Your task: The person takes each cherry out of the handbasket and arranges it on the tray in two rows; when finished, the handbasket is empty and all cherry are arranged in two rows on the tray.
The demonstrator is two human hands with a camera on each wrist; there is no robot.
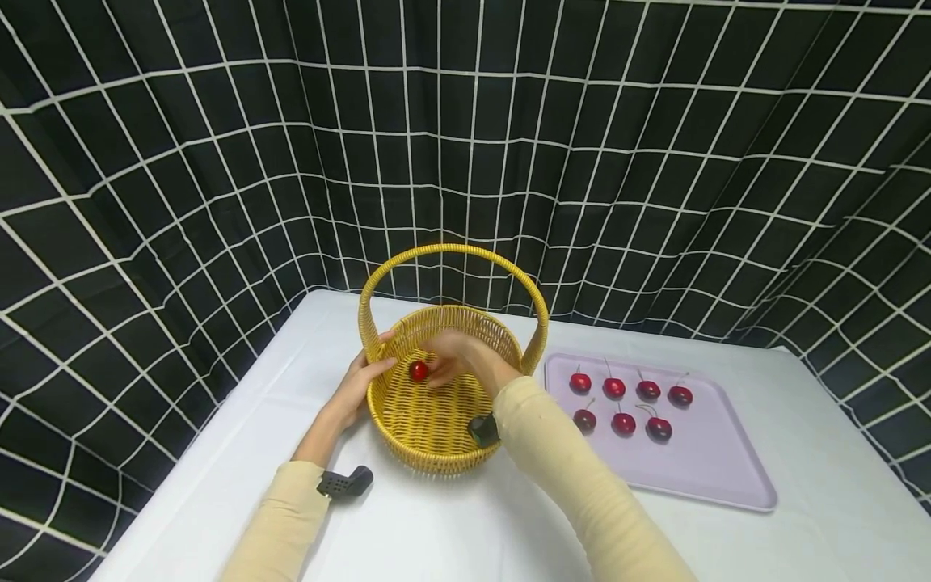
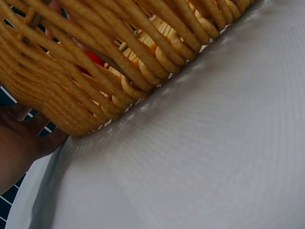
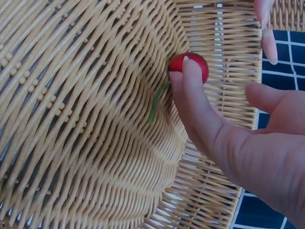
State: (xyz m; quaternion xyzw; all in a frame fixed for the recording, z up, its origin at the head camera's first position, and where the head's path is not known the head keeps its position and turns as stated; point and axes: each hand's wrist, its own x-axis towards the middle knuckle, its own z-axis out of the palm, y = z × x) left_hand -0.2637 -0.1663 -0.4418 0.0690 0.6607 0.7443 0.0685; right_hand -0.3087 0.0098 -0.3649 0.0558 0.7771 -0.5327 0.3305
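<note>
A yellow wicker basket (image 1: 436,465) with a tall arched handle stands on the table. At its left side my left hand (image 1: 356,384) grips the rim, the thumb over the inside and the other fingers outside. My right hand (image 1: 460,352) reaches down into the basket. In the right wrist view its fingers (image 3: 198,100) lie extended against a red cherry (image 3: 202,66) with a green stem, while the thumb stays apart from it. That cherry rests inside, near the basket wall; a bit of red shows through the weave in the left wrist view.
To the right of the basket lies a pale purple tray (image 1: 698,469) holding several cherries (image 1: 623,424) with stems, set in two rows. A white cloth (image 1: 429,525) covers the table. Black curtains (image 1: 465,105) with a white grid enclose the back and sides.
</note>
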